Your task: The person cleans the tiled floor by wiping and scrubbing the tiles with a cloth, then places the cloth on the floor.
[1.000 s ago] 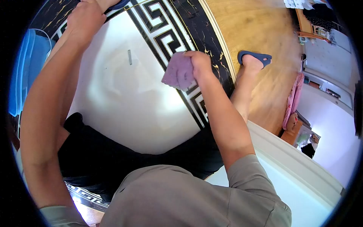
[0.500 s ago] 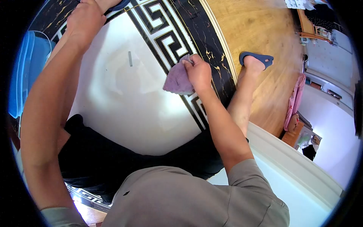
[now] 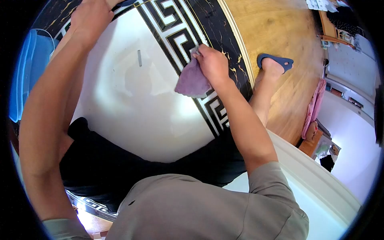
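My right hand is closed on the top edge of a purple cloth, pinching it between thumb and fingers. The cloth hangs or lies over the black-and-white key-pattern border of the tiled floor; whether it presses flat there I cannot tell. At the upper left, my left hand rests against my left lower leg, its fingers hidden by the leg and the top of the view. Between my legs is a glossy white floor tile with a small grey strip-like mark.
A blue plastic tub with a wire handle stands at the left. Dark marbled tile and a pale trim separate the white tile from a wood-look floor. My right foot wears a dark blue clog. A white ledge runs at lower right.
My right hand and the cloth have shifted slightly, the hand a little up and to the right in view. The whole view has turned a little. My left hand stays by my leg.
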Motion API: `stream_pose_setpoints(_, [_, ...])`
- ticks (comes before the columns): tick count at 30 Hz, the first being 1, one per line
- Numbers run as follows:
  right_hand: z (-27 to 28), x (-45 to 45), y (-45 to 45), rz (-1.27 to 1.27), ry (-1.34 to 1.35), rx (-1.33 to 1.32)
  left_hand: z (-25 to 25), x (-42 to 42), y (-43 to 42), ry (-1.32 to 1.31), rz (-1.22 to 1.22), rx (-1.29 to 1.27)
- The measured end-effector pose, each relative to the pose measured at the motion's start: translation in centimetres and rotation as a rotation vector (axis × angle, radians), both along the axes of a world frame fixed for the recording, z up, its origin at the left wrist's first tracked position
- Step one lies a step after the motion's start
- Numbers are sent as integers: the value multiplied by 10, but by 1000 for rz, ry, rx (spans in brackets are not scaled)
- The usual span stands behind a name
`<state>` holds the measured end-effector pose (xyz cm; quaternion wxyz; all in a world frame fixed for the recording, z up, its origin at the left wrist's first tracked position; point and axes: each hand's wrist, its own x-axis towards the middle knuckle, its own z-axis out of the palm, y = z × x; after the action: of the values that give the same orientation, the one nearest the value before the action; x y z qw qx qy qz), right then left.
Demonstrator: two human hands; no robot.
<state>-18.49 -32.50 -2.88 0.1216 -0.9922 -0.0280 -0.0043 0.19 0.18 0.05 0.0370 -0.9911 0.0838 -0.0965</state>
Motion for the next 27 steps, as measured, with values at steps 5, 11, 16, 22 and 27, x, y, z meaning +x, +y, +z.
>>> stream_pose_setpoints(5, [10,14,-20,260,7,-40,6,-3,-3,18,-23,46])
stream_pose_setpoints(11, [16,25,-16,379,-2,-92,1,-2,-7,-6,8,43])
stream_pose_setpoints(16, [10,17,-13,288,-4,-127,3,-3,-4,4,-1,33])
stream_pose_setpoints(22, [-7,15,4,86,-30,-78,2,-1,-7,-7,31,65])
stream_pose_setpoints(27, [5,8,21,-281,155,29,4,-4,-6,-29,32,110])
